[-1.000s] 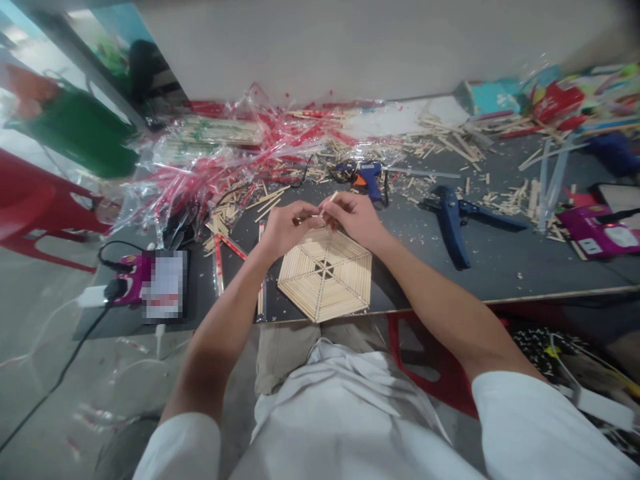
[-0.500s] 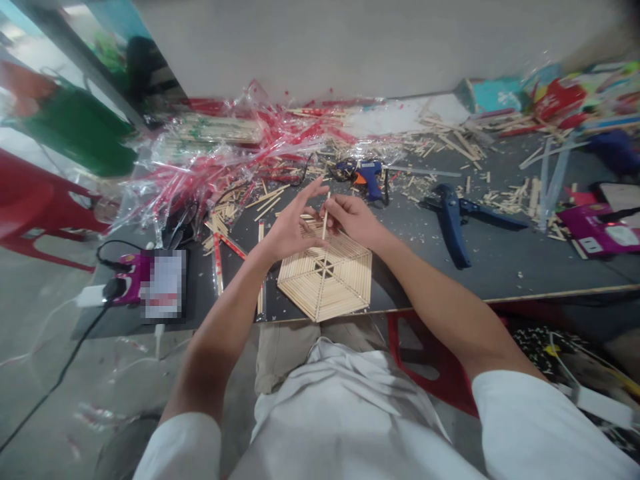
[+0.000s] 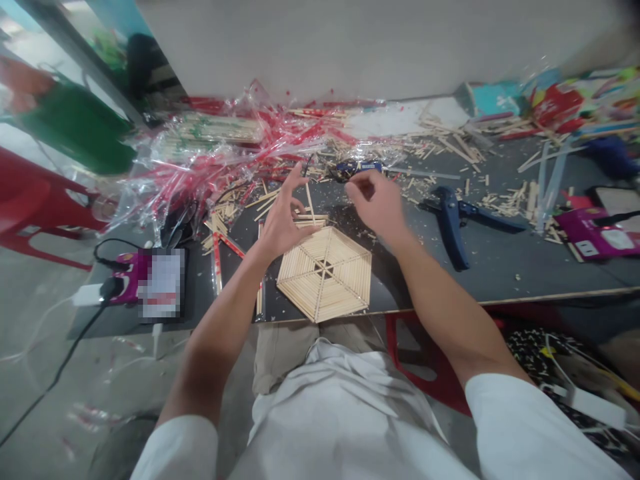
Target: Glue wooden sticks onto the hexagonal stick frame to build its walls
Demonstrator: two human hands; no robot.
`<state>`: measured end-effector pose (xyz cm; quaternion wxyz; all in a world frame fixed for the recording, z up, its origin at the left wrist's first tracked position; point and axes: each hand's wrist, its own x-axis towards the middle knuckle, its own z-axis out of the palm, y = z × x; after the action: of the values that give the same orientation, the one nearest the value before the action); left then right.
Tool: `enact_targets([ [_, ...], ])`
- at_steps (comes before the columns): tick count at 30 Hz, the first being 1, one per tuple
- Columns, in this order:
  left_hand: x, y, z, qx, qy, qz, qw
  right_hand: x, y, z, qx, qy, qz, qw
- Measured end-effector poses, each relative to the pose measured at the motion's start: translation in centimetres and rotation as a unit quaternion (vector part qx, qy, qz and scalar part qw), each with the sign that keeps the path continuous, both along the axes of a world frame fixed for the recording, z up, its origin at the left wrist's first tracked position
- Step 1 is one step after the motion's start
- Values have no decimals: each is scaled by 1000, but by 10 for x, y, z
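Note:
My left hand (image 3: 286, 217) is raised at the far left edge of the hexagonal panel of wooden sticks (image 3: 345, 273). A thin wooden stick (image 3: 311, 203) spans its index fingertip and thumb, nearly upright. Curled fingers and thumb form my right hand (image 3: 377, 203), over the near side of the blue glue gun (image 3: 367, 165). That hand covers the gun's handle, and whatever is between its fingertips cannot be made out. Near the table's front edge, the panel lies flat, with a small dark opening at its centre.
Red and clear plastic wrappers (image 3: 200, 167) and loose sticks cover the back left. A blue cutter (image 3: 453, 223) lies to the right, near scattered stick pieces (image 3: 510, 197). At the left edge are a phone (image 3: 163, 283) and a purple power strip (image 3: 131, 277).
My right hand has moved away from the stick, rightward and back over the glue gun's handle. My left hand has shifted slightly left with the stick, uncovering more of the panel.

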<state>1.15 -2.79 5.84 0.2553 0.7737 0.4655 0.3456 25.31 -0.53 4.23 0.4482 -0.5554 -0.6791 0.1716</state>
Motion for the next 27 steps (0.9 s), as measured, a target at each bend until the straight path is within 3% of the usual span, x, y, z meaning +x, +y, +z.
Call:
enact_targets([
  [3, -1, 3, 0, 20, 16, 32, 999, 21, 17, -19, 31, -109, -99, 989],
  [8, -4, 8, -5, 30, 38, 57, 997, 30, 41, -51, -44, -136, -140, 980],
  [12, -9, 14, -15, 67, 28, 38, 997, 29, 45, -44, -125, -131, -158, 971],
  [15, -13, 21, -27, 101, 27, 37, 994, 32, 46, -36, -143, -124, -167, 968],
  [20, -18, 30, -42, 125, 32, 29, 991, 32, 49, -45, -99, -43, -141, 984],
  [23, -19, 32, -44, 126, 26, 29, 991, 27, 46, -50, -50, -26, -106, 993],
  [27, -20, 31, -43, 132, 24, 29, 990, 16, 33, -42, -32, -24, -100, 994],
])
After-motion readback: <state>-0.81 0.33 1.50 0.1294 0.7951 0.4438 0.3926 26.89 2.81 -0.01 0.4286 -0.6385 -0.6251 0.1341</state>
